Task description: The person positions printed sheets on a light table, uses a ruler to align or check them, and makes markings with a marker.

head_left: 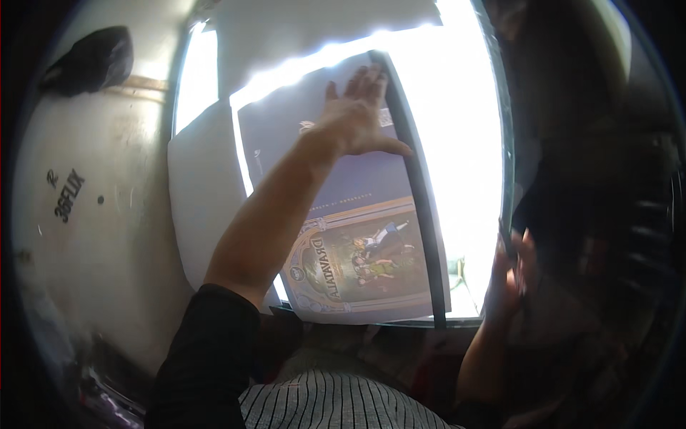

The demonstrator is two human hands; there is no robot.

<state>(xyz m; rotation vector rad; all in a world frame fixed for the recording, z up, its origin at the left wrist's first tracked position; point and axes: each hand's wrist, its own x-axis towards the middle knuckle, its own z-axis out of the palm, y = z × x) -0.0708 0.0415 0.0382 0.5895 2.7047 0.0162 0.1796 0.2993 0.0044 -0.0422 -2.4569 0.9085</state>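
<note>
My left hand (pixel 361 111) lies spread on a printed sheet (pixel 364 179) with a purple upper part and an illustrated panel of figures in an ornate frame below. Its fingertips reach the sheet's far end, and the thumb touches a long black strip (pixel 421 214) running along the sheet's right side. Bright light glows from the lit tabletop (pixel 457 107) underneath. Off the table's right edge, my right hand (pixel 511 275) is raised with curled fingers. A thin dark thing (pixel 506 236) shows at those fingers; blur and shadow hide what it is.
Blank pale sheets (pixel 204 186) extend left of the print, and another pale sheet (pixel 321 25) lies at the far end. A pale panel with dark lettering (pixel 93 179) stands at left, with a dark bundle (pixel 93 61) near its top. The right side is deep in shadow.
</note>
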